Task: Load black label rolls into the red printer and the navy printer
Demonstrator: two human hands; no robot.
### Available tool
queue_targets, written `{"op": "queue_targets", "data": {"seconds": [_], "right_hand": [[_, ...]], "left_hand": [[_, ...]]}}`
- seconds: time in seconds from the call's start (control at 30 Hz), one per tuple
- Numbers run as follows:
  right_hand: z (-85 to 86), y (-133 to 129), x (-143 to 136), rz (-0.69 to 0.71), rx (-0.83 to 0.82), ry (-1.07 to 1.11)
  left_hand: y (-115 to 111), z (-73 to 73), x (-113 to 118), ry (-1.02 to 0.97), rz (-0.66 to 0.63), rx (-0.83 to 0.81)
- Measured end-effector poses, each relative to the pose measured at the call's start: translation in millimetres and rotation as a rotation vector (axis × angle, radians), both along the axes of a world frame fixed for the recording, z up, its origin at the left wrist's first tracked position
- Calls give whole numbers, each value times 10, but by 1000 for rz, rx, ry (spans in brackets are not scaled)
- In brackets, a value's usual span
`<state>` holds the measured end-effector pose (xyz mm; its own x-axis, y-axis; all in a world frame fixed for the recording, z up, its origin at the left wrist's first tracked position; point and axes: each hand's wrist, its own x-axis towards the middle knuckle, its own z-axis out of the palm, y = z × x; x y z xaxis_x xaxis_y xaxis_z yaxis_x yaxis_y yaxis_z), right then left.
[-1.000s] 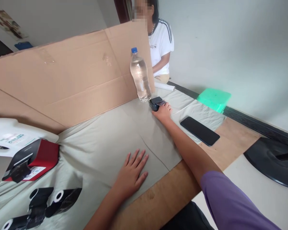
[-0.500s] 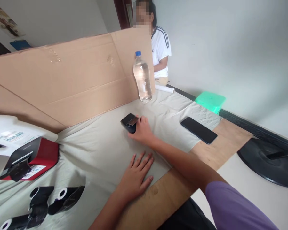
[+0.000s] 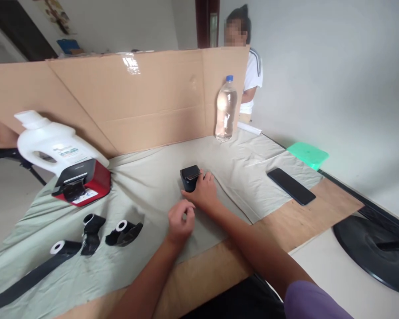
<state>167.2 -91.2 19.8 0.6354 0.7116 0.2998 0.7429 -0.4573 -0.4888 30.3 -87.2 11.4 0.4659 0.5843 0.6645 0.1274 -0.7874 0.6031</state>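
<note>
Your right hand [image 3: 204, 190] was clamped on the small black device [image 3: 189, 185], thumb at its near side and fingers at its right edge. The device sat near the middle of the gray-green cloth [image 3: 146, 195] covering the wooden tabletop [image 3: 216, 263]. Your left hand [image 3: 180, 223] was drawn together in a loose fist, just nearer to you than the device. A smartphone [image 3: 291, 186] lay to the right; black rolls [image 3: 73, 247] and a red-and-black label printer [image 3: 99, 182] were at left. A clear bottle [image 3: 226, 108] stood upright before the cardboard panel [image 3: 153, 97].
</note>
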Motion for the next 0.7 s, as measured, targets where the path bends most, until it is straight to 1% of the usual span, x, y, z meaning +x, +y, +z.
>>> {"op": "queue_targets", "data": {"seconds": [0.07, 0.1, 0.13, 0.2, 0.27, 0.33, 0.4, 0.47, 0.6, 0.7], "right_hand": [[-11, -12, 1, 10, 8, 1], [-13, -18, 6, 20, 9, 4], [-13, -25, 12, 31, 9, 7], [-6, -42, 16, 44, 15, 12], [2, -63, 0, 53, 34, 13], [2, -88, -40, 80, 51, 9], [-16, -109, -92, 122, 62, 1], [-52, -124, -136, 157, 78, -4], [-133, -129, -166, 212, 115, 38], [-165, -125, -163, 260, 116, 73]], "left_hand": [[204, 17, -6, 8, 202, -202], [302, 16, -7, 48, 263, -262], [389, 7, -7, 110, 294, -290], [518, -36, -4, 258, 289, -271], [584, -95, 2, 389, 256, -230], [616, -150, 1, 451, 218, -213], [645, -186, -18, 460, 178, -215], [686, -206, -59, 443, 170, -228], [751, -222, -158, 411, 227, -230], [753, -231, -213, 397, 246, -211]]}}
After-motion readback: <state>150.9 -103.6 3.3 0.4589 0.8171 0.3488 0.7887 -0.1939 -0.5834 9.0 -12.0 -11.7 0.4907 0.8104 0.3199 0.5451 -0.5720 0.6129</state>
